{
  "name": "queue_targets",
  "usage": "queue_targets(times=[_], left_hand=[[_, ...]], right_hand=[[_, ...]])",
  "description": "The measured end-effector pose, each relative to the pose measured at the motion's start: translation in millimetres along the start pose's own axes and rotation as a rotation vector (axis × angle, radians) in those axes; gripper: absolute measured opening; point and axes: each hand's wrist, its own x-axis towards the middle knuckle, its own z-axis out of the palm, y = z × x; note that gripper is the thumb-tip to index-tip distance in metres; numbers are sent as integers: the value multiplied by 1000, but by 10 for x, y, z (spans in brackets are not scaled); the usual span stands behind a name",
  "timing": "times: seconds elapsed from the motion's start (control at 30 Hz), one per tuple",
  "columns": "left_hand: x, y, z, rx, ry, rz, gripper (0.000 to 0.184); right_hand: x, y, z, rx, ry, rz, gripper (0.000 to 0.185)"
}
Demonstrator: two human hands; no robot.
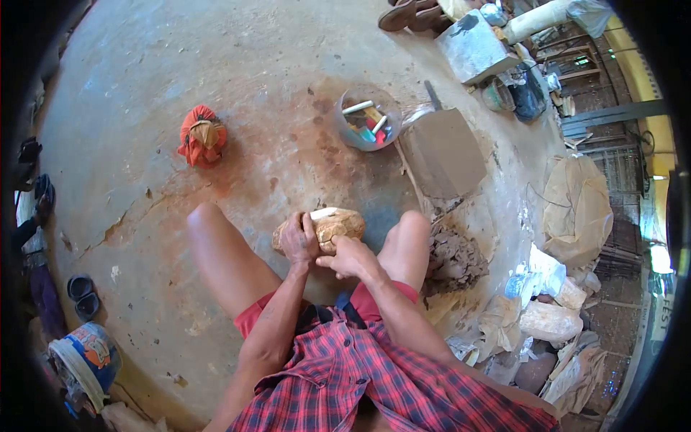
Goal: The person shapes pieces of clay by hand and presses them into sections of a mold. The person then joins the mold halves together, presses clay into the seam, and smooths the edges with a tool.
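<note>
Between my knees sits a tan, lumpy block (pixel 348 219) with a pale strip along its upper side; its exact kind is not clear. My left hand (pixel 299 239) is closed over the block's left end, its fingers wrapped over the top. Against the near right side of the block, my right hand (pixel 350 258) presses with fingers bent and thumb toward the left hand. Part of the block is hidden under both hands. Just right of my right knee lies a heap of grey-brown clay (pixel 455 261).
Ahead stand an orange-red cloth bundle (pixel 202 137) and a clear tub (pixel 368 120) holding white sticks and coloured pieces. A brown board (pixel 444 153) lies beside the tub. A painted bucket (pixel 92 354) and dark sandals (pixel 83 297) are at left; wrapped bundles (pixel 578 209) line the right.
</note>
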Motion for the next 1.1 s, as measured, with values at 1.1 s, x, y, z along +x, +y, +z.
queue_targets(times=[1.1], left_hand=[[356, 491, -856, -1038, -696, -364, 40]], right_hand=[[-543, -312, -633, 84, 578, -701, 31]])
